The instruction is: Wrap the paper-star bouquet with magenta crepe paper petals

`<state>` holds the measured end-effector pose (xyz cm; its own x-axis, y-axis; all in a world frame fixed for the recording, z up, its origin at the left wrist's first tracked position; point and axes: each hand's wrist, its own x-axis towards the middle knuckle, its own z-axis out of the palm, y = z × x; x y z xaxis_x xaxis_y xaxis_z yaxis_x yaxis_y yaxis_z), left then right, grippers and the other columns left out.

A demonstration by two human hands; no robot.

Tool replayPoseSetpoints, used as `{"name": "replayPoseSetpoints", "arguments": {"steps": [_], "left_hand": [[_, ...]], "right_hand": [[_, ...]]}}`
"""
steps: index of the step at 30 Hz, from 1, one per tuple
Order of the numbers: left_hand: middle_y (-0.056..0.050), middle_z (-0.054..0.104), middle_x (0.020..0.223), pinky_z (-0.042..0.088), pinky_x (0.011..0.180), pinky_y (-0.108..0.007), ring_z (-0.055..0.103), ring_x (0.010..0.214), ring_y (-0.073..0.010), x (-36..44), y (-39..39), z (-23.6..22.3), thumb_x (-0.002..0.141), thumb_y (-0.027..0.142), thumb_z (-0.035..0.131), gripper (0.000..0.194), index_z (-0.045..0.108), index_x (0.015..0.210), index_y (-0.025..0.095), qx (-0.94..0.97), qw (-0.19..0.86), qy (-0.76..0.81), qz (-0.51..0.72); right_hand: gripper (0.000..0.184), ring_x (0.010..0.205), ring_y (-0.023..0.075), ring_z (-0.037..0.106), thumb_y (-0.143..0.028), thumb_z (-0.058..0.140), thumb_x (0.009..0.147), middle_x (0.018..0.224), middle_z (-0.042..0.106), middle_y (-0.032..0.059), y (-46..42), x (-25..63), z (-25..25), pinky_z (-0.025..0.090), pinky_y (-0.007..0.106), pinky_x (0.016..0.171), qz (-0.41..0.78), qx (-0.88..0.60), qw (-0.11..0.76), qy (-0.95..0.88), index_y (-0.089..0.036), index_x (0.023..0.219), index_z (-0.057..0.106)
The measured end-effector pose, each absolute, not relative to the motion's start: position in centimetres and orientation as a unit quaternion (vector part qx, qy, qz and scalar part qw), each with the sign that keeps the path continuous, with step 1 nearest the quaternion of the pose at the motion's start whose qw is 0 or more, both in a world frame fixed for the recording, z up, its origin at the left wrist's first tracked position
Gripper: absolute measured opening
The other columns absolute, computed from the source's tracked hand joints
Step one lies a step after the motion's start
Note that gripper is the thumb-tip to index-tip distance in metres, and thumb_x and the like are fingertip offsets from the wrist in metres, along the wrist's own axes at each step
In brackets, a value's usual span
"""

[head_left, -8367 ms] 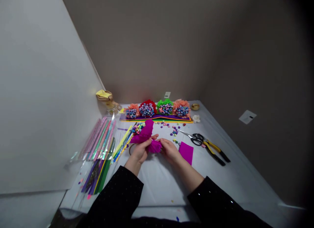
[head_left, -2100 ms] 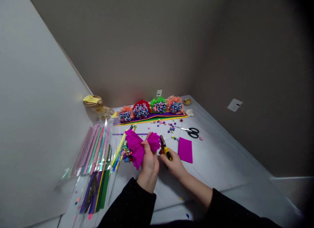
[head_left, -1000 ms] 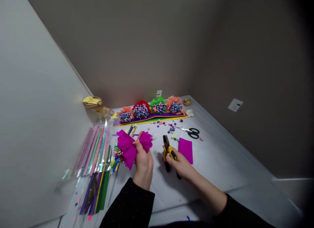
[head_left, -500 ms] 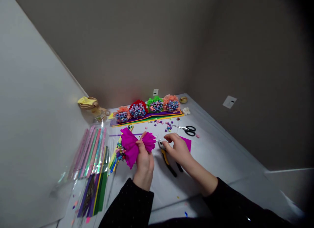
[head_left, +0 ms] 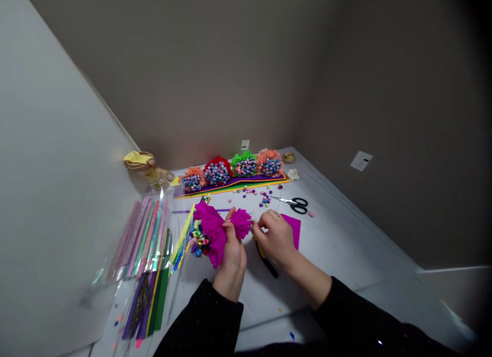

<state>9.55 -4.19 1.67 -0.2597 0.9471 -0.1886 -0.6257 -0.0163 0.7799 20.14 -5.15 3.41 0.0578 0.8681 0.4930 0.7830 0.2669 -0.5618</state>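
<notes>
My left hand (head_left: 232, 254) is closed round the pinched middle of a small bouquet (head_left: 213, 233) wrapped in magenta crepe paper. Colourful folded paper stars (head_left: 199, 239) fill its wide end, which faces left and down. The gathered paper tail fans out to the right. At the tip of that tail, my right hand (head_left: 277, 235) pinches with thumb and forefinger, probably on the thin wire ends seen there a moment ago. Pliers (head_left: 269, 265) with yellow and black handles lie on the table under my right hand, partly hidden. A folded magenta sheet (head_left: 294, 228) lies just behind that hand.
Several finished star bouquets (head_left: 217, 171) stand at the back on coloured sheets (head_left: 261, 182). Black-handled scissors (head_left: 295, 205) and loose paper stars (head_left: 265, 198) lie mid-table. Packs of paper strips (head_left: 144, 234) lie at left, near a basket (head_left: 140, 161) with yellow cloth. A white flower (head_left: 292, 174) sits at right.
My right hand picked up the pliers, worked them at the paper tail, then laid them on the table. Now its bare fingers are at the tail. The left hand keeps hold of the bouquet.
</notes>
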Motion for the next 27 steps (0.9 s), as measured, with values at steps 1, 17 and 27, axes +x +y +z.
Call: {"name": "replayPoseSetpoints", "arguments": {"steps": [1,17,27], "left_hand": [[-0.014,0.063,0.122,0.040,0.102,-0.037,0.055,0.118,-0.0238,9.6,-4.2,1.6,0.073,0.064,0.060,0.061,0.064,0.112,0.018,0.200,0.575,0.401,0.684],[-0.006,0.073,0.096,0.048,0.092,-0.027,0.066,0.096,-0.0146,8.1,-2.8,3.4,0.092,0.047,0.044,0.037,0.067,0.104,0.021,0.111,0.561,0.377,0.728],[-0.001,0.071,0.089,0.051,0.083,-0.028,0.065,0.084,-0.0127,7.5,-2.2,3.1,0.089,0.043,0.052,0.025,0.065,0.099,0.024,0.048,0.556,0.380,0.738]], "right_hand": [[0.024,0.066,0.0171,0.050,-0.019,0.053,0.083,0.063,0.051,0.0015,-5.3,20.0,3.4,0.036,0.029,0.062,0.033,-0.591,0.408,-0.695,-0.020,0.060,0.047],[0.030,0.088,0.0243,0.061,-0.035,0.049,0.085,0.099,0.066,0.0130,-2.9,23.1,1.6,0.043,0.033,0.073,0.196,-0.703,0.278,-0.624,-0.015,0.104,0.061],[0.018,0.075,0.0250,0.066,-0.031,0.066,0.075,0.085,0.069,0.0108,-6.7,23.6,0.8,0.035,0.027,0.056,0.249,-0.693,0.039,-0.675,-0.020,0.088,0.059]]}}
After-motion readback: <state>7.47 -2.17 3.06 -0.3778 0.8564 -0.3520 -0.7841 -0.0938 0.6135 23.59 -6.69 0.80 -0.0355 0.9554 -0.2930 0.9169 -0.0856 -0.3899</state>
